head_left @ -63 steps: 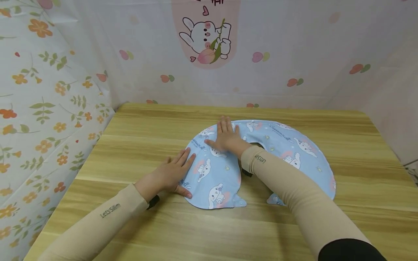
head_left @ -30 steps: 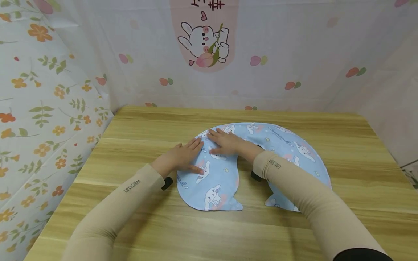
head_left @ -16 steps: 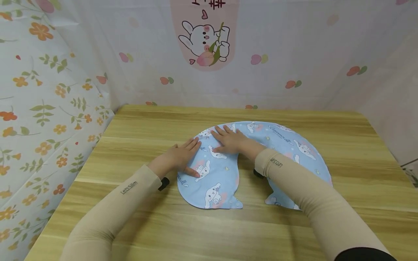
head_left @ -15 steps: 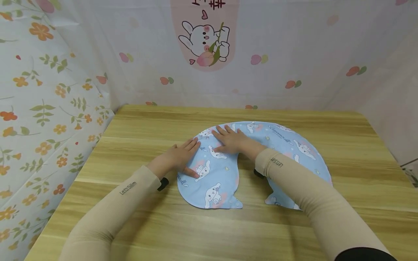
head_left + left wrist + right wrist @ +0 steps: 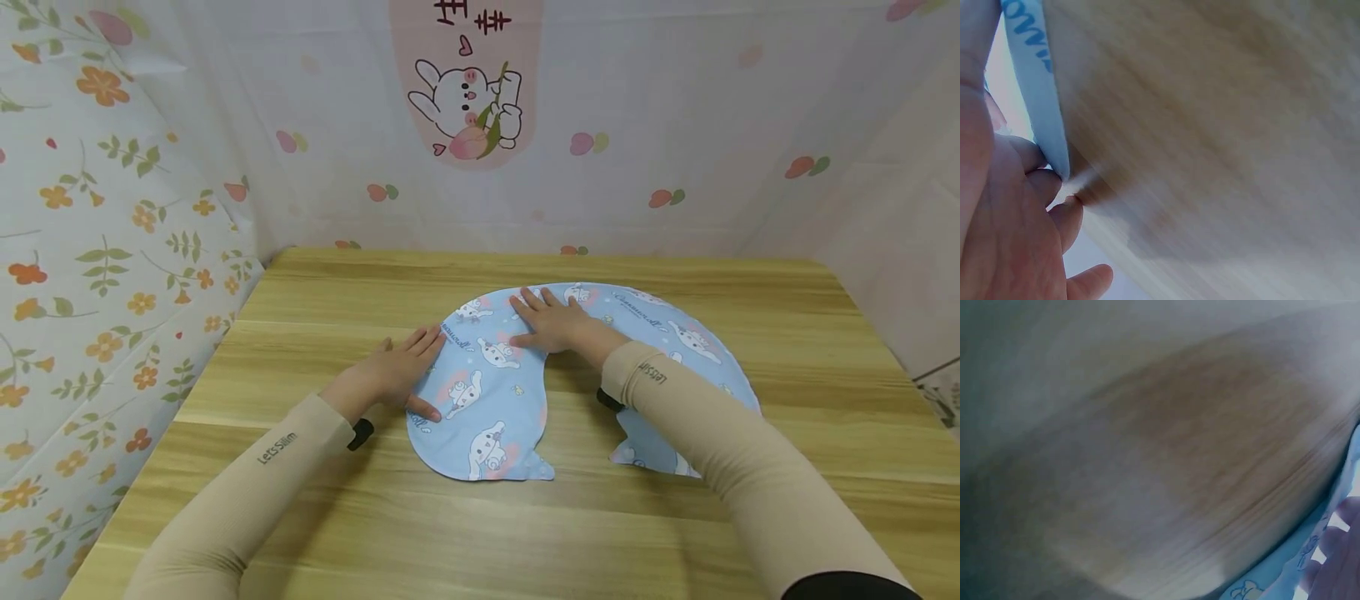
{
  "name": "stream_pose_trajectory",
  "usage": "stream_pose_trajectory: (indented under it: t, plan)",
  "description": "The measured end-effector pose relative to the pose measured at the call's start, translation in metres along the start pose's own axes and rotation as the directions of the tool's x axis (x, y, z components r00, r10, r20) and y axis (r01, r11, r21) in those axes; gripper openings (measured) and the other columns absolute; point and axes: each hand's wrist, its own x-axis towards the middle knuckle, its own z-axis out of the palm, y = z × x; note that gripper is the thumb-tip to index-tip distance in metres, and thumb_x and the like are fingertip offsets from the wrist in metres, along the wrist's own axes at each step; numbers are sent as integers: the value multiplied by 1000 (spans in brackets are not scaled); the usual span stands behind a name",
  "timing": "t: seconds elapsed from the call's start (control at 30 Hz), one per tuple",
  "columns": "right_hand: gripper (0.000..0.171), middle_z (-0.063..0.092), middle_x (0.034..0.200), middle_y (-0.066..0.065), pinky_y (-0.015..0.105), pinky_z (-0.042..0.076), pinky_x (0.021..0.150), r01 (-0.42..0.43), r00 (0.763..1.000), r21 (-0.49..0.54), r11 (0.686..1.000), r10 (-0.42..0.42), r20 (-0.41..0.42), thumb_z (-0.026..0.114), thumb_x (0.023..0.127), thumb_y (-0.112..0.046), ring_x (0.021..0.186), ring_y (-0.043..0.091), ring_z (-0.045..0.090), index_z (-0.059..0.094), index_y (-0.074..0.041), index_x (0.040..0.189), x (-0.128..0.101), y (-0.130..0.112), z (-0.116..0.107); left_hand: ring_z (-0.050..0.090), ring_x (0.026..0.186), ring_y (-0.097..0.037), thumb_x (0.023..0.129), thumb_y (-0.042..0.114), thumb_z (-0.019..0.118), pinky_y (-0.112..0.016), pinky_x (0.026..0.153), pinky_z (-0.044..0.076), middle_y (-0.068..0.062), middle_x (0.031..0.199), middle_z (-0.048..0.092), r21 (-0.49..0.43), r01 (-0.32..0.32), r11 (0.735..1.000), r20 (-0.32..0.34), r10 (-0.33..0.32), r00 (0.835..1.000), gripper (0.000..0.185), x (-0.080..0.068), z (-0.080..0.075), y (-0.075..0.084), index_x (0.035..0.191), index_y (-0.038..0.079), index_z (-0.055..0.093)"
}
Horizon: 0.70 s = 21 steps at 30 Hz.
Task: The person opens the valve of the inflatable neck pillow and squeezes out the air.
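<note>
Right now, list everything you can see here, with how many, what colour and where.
pillow cover: one, light blue with white cartoon dogs, U-shaped, flat on the table's middle.
table: one, light wood, filling the foreground.
backdrop sheets: white, with a rabbit and peach print behind and orange flowers at the left.
sleeves: two, beige, printed with lettering, on both forearms.
left hand: one, flat on the cover's left edge, fingers straight.
right hand: one, flat on the cover's far part, fingers spread.

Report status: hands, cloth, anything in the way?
Left hand flat on the left edge of the blue cartoon-print cloth. Right hand flat on its upper middle. Cloth lies flat on the wooden table. Nothing in the way.
</note>
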Motion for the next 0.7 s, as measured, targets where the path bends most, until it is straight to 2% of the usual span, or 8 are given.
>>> stream_pose_trajectory:
  t: [0.2,0.3,0.37,0.47,0.57,0.7]
  plan:
    - [86,1,169,10,70,5,118,48,997,-20,999,-49,-67,46,99,-60,155,38,-2,6,-16,161,-14,0,-7,-5,156,-32,83,64,67,-68,119,8,-11,168,-7,-19,-11,1000,-2,11,1000,117,2,-1,0,160,6,1]
    - [85,5,168,14,71,6,117,55,991,-23,998,-57,-117,48,99,-57,154,41,-1,11,-13,161,-35,3,-17,1,156,-34,89,61,63,-68,118,14,-12,169,2,2,-29,1000,-64,29,998,107,6,-3,-1,160,5,7]
    - [83,8,168,15,72,7,116,59,985,-19,998,-61,-159,49,99,-56,153,45,1,14,-11,160,-53,9,-24,7,156,-34,91,58,62,-67,117,21,-11,168,11,25,-40,999,-128,42,991,100,10,-6,-2,159,5,12]
    - [81,14,167,17,74,8,114,63,970,-4,998,-62,-234,51,99,-54,152,49,6,19,-10,160,-79,27,-26,19,153,-37,94,50,63,-62,116,29,-12,164,27,29,-60,998,-231,65,971,87,16,-12,-4,157,4,23]
    - [80,18,165,19,75,12,113,64,955,28,998,-53,-292,53,99,-52,150,52,9,22,-10,159,-104,48,-22,30,149,-39,96,41,64,-56,117,32,-12,157,41,-28,-93,995,-314,80,946,75,23,-18,-5,154,4,34]
    - [79,20,163,25,75,18,111,61,945,91,994,-28,-326,56,98,-51,147,56,13,27,-8,157,-134,73,-11,45,140,-35,96,29,66,-49,117,36,-13,145,55,-113,-189,975,-399,130,908,60,33,-25,-7,146,3,47]
